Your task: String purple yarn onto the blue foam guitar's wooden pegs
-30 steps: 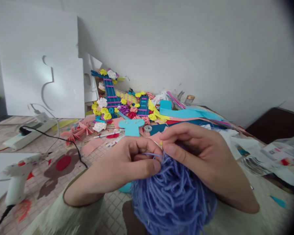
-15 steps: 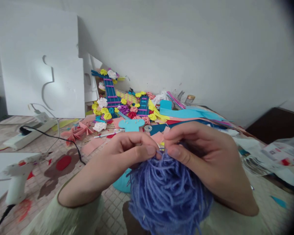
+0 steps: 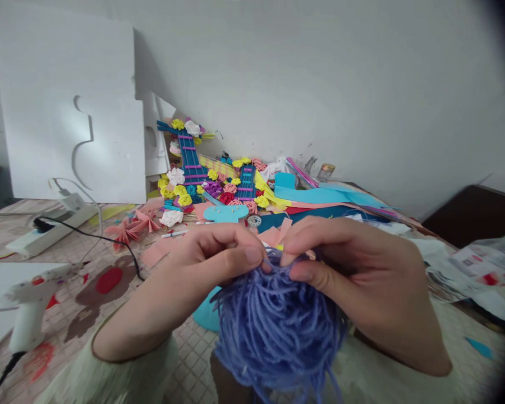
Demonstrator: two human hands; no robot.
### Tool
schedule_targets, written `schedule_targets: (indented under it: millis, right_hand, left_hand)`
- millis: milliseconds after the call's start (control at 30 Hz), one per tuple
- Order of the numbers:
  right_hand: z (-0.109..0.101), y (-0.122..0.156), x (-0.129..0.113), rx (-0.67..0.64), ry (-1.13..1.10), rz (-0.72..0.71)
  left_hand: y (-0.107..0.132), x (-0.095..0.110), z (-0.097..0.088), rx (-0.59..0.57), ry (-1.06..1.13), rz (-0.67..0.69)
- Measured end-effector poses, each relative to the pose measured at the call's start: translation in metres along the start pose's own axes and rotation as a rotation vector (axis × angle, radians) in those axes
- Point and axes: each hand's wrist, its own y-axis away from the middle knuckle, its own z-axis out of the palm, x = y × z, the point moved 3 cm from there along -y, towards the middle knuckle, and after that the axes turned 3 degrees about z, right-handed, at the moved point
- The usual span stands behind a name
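Note:
A thick bundle of blue-purple yarn (image 3: 278, 331) hangs in front of me, its loose strands fanning downward. At its top edge my left hand (image 3: 219, 264) is closed, thumb and index finger pinching strands. My right hand (image 3: 353, 275) also works at the top, its thumb and fingers bent around yarn just to the right of the left fingertips. The fingertips of both hands nearly meet, and the exact strands between them are partly hidden. Behind the yarn, on the left, a turquoise round piece (image 3: 208, 311) shows in part.
A white glue gun (image 3: 29, 314) lies at the left, near a white power strip (image 3: 54, 227) with a black cable. Paper flowers (image 3: 180, 193) and turquoise paper strips (image 3: 320, 193) are heaped along the wall. A white board (image 3: 71, 112) leans behind; plastic bags (image 3: 488, 264) lie at the right.
The yarn bundle has shifted slightly left and its lower part has swung. My right hand's index finger has curled down into the top of the yarn; my left hand stays pinched.

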Motion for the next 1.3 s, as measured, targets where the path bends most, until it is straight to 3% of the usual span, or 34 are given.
schedule_targets:
  millis: [267,500,633,767,867,1000,1300]
  right_hand:
    - [0.0007,-0.0018,-0.0032,-0.095,0.131,-0.115]
    - [0.0009,-0.004,-0.0031,-0.134,0.228,-0.07]
    - [0.0004,-0.0023,-0.0009,-0.163,0.274,-0.112]
    - [0.0031,-0.0011,0.0037,-0.23,0.313,-0.05]
    - [0.0035,-0.0017,0.0033,-0.182,0.312,-0.001]
    - [0.0033,-0.0031,0.0011,-0.138,0.291,0.007]
    - [0.005,-0.0031,0.0029,-0.072,0.319,-0.046]
  left_hand:
    - [-0.0004,0.0018,0.0002,0.036,0.013,0.027]
    - [-0.0002,0.001,-0.0013,0.016,-0.024,0.038]
    - [-0.0008,0.0029,-0.003,0.016,-0.057,0.037]
    - [-0.0005,0.0027,-0.0027,0.059,-0.056,0.036]
    - [-0.0006,0.0007,-0.0036,0.139,-0.083,0.058]
    - [-0.0008,0.0014,-0.0071,0.236,-0.174,0.148]
    - [0.004,0.0096,0.0023,0.22,-0.651,0.409]
